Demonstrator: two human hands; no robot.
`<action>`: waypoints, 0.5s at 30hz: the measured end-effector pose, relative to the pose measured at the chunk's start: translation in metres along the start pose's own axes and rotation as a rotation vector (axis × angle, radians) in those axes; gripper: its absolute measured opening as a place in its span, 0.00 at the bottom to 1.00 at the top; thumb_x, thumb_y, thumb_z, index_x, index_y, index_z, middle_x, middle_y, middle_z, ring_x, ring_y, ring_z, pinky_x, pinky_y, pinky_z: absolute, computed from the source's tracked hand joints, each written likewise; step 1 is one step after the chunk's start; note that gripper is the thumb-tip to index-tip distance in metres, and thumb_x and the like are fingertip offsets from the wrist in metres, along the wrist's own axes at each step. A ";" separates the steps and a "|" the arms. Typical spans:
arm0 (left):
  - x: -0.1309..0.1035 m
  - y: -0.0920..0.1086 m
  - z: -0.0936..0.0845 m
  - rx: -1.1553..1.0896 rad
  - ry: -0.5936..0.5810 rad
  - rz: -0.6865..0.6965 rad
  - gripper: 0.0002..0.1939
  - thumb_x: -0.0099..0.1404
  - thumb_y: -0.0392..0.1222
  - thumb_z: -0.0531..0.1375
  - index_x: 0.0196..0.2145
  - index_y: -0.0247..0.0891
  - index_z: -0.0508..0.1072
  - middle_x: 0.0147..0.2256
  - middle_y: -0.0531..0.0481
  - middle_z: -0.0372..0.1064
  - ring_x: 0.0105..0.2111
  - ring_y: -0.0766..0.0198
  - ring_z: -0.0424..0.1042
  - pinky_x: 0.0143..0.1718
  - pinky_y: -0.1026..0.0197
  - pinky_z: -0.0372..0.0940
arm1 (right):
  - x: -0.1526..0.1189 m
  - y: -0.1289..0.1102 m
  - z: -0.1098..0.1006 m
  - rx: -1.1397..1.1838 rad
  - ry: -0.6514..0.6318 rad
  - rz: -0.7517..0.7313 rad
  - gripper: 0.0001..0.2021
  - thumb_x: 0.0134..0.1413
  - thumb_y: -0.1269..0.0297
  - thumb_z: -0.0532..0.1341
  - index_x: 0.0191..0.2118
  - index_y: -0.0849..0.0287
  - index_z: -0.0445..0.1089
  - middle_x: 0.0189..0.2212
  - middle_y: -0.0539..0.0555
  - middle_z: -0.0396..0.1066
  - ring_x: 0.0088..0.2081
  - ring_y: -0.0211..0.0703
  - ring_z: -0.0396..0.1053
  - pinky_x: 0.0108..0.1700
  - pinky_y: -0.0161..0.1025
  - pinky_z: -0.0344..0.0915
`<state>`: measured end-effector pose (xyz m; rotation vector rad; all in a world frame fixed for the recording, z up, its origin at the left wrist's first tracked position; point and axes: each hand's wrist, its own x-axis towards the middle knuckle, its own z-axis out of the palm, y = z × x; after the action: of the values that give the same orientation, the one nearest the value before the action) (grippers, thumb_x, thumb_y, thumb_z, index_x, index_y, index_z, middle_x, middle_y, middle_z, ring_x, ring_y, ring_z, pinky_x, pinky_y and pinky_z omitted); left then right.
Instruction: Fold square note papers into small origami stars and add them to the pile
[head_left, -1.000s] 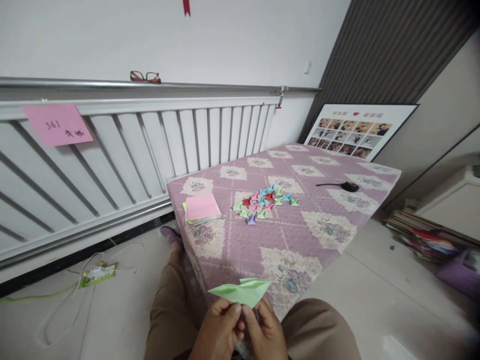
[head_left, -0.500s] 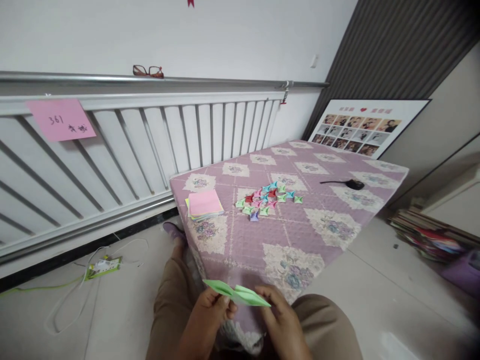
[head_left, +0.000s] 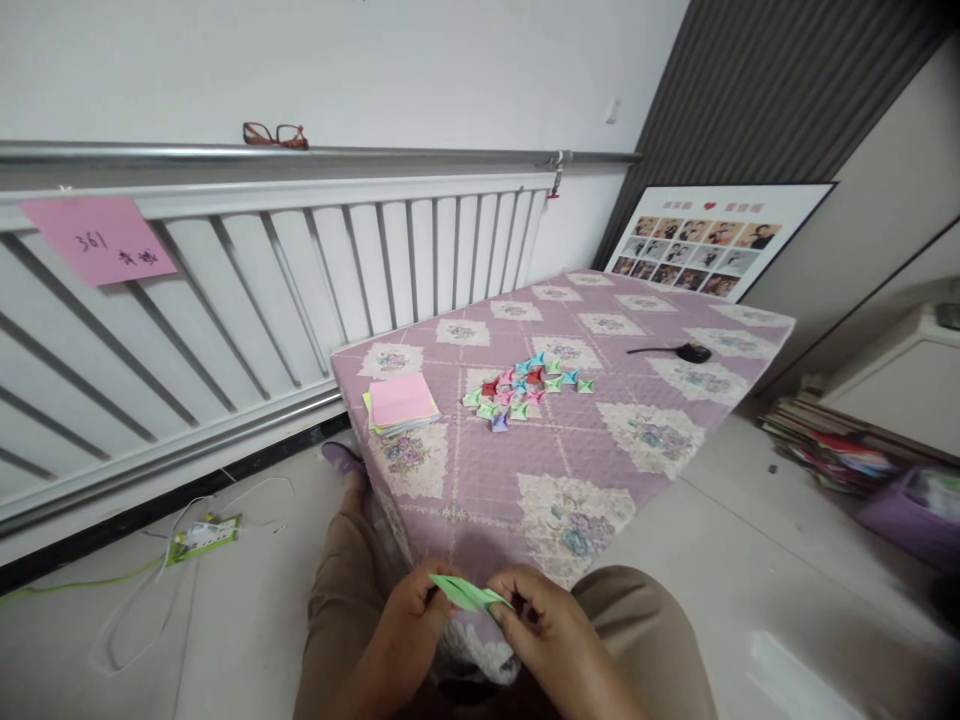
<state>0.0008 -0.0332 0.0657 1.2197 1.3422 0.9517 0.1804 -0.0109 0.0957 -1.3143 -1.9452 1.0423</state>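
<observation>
Between my two hands, just above the near edge of the table, is a folded piece of green paper. My left hand pinches its left end between thumb and fingers. The right end is gripped by my right hand, thumb toward me. Farther up the cloth sits a cluster of small folded paper pieces in green, blue, pink, red and purple. To their left lies a stack of square paper sheets, pink on top.
A patterned purple tablecloth covers the table. On its right side lies a black ladle-like spoon. A white radiator stands behind, with glasses on the pipe above. A power strip with cables lies on the floor at left.
The green paper now looks narrower, and my hands have come closer together around its ends. My right hand moved left a little. The whole view has shifted slightly.
</observation>
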 end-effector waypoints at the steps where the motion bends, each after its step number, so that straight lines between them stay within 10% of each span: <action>1: 0.000 0.000 0.000 0.030 -0.013 0.019 0.09 0.60 0.40 0.52 0.34 0.37 0.71 0.32 0.51 0.69 0.34 0.62 0.66 0.38 0.63 0.60 | 0.000 0.000 0.002 -0.024 -0.002 -0.009 0.07 0.53 0.64 0.55 0.29 0.55 0.69 0.25 0.47 0.68 0.27 0.38 0.65 0.31 0.33 0.59; 15: 0.001 0.012 0.014 0.085 0.042 0.081 0.11 0.63 0.38 0.50 0.41 0.37 0.68 0.40 0.47 0.70 0.40 0.60 0.68 0.45 0.59 0.61 | 0.004 0.011 0.026 -0.385 0.100 -0.055 0.08 0.54 0.73 0.53 0.38 0.56 0.66 0.28 0.50 0.73 0.30 0.41 0.73 0.32 0.33 0.62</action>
<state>0.0162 -0.0312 0.0750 1.3336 1.3868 0.9913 0.1634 -0.0121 0.0721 -1.4707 -2.1617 0.5790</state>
